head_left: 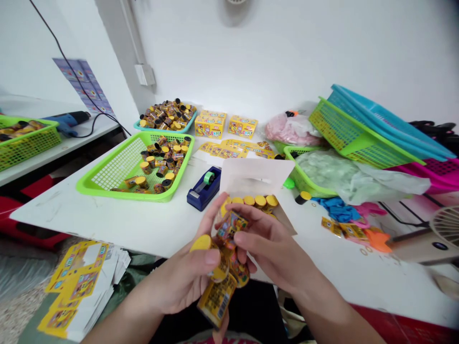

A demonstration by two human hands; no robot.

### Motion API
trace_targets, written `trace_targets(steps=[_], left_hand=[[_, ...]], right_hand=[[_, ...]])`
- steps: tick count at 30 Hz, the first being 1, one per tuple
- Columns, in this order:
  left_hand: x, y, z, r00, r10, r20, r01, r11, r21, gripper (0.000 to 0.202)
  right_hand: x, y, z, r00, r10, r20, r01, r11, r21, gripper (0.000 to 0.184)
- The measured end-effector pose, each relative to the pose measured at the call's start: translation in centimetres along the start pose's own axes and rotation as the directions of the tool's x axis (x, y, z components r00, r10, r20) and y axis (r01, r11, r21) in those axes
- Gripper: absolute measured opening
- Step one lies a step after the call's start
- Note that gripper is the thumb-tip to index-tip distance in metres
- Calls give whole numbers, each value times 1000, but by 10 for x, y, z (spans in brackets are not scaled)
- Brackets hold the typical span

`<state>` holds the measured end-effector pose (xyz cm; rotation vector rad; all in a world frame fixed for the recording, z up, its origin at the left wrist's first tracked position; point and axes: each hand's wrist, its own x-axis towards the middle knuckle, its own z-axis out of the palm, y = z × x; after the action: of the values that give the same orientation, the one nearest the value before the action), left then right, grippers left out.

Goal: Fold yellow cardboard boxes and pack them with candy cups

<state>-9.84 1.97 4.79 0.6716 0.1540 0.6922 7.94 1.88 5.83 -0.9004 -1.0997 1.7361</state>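
My left hand (179,274) is closed round several small canisters with printed labels. One of them, a yellow-lidded canister (215,267), sits under the thumb, and a barcoded canister (218,296) tilts down below it. My right hand (268,241) pinches another printed canister (231,227) between thumb and fingers, close to the left hand's bunch. Just behind my hands stands an open carton (256,172) with its white flap raised. Yellow-lidded canisters (260,200) stand upright in a row inside it; my hands hide part of the carton.
Left of the carton are a blue tape dispenser (204,188) and a green basket (89,177) of loose canisters. Closed yellow boxes (210,125) stand by the wall. To the right are stacked baskets (358,134), a lone canister (303,197) and a fan (430,234). Flat cartons (79,286) lie lower left.
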Motion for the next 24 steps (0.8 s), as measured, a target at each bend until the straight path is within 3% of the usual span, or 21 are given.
trace_targets(steps=[2,4,5,6,7,9,11,12,15,17,21,24], left_hand=[[2,0,0,996,69,-52,-71,997,-31,72],[3,1,-2,991,104,-84,-110,992,-62,51],[3,2,-4,989,114,-96,-121,990,-72,40],[3,3,-5,987,119,-106,-128,989,-78,32],[3,3,-7,986,124,-112,-133,988,-78,26],[3,2,-9,985,136,-103,-143,987,-72,20],[4,0,-11,985,150,-86,-155,986,-57,22],[5,-2,-12,985,153,-84,-157,986,-47,24],[6,-5,-12,985,147,-89,-149,989,-22,29],[7,-5,-10,985,146,-96,-148,989,-13,30],[9,-5,-6,985,120,-125,-124,992,-23,33],[11,-7,-5,989,85,-123,-89,996,-31,33]], right_hand=[[-1,-3,-7,963,-226,-148,213,972,-102,48],[-3,-9,-20,831,-488,-265,392,854,-344,47],[-4,-12,-28,759,-581,-294,403,774,-488,45],[-5,-15,-36,719,-628,-298,348,697,-627,42],[-6,-18,-42,718,-636,-283,249,615,-748,37],[-7,-23,-52,791,-569,-227,36,412,-910,29],[-4,-22,-57,870,-452,-199,-100,232,-967,31],[-2,-20,-59,893,-401,-203,-135,191,-972,33],[8,-11,-61,914,-319,-251,-183,229,-956,36],[10,-7,-59,911,-345,-227,-140,258,-956,32],[-8,-12,-37,884,-465,-35,63,194,-979,25],[-26,-17,-10,935,-343,91,185,250,-950,41]])
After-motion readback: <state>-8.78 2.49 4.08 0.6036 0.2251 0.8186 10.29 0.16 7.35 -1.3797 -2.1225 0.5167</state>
